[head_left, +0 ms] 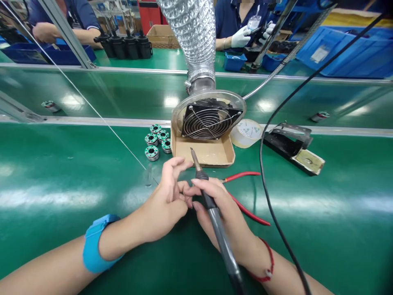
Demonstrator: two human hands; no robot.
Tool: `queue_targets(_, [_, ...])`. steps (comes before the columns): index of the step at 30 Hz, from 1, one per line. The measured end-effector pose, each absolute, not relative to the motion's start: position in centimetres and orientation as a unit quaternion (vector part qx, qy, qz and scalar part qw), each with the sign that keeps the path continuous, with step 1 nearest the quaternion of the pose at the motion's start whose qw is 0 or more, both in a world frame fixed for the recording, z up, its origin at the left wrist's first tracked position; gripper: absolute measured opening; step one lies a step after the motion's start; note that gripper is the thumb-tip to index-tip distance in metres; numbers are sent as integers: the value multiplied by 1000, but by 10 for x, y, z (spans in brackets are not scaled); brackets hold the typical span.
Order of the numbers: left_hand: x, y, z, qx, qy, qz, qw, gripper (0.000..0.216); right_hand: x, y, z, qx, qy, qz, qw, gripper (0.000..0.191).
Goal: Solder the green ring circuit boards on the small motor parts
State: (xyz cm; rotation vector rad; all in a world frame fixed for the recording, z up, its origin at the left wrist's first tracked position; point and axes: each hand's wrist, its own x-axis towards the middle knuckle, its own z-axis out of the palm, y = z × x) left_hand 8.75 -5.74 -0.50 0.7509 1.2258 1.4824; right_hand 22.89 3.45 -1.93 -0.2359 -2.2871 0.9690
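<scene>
My right hand (pixel 217 213) grips a black soldering iron (pixel 211 200) like a pen, its metal tip pointing up and away over the green bench mat (pixel 76 164). My left hand (pixel 164 200) sits against the right hand's fingers, its fingers curled, and any small item inside them is hidden. Red-handled pliers (pixel 242 176) lie partly under my right hand. Several round green-and-silver coil parts (pixel 152 153) stand in a cluster beyond my left fingertips. A blue wrist strap (pixel 98 241) circles my left wrist, and a red cord (pixel 267 266) circles my right.
A fume extractor fan (pixel 211 121) with a silver duct (pixel 193 37) stands on a cardboard tray (pixel 202 151). A tape roll (pixel 245 133) and black iron stand (pixel 288 143) lie right, crossed by a black cable (pixel 264 164). Co-workers sit beyond the bench.
</scene>
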Motion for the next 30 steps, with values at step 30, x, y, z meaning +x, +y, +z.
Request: queue_targets(30, [60, -55, 1, 702, 643, 294, 84, 20, 232, 44, -13, -213, -812, 397, 371, 36])
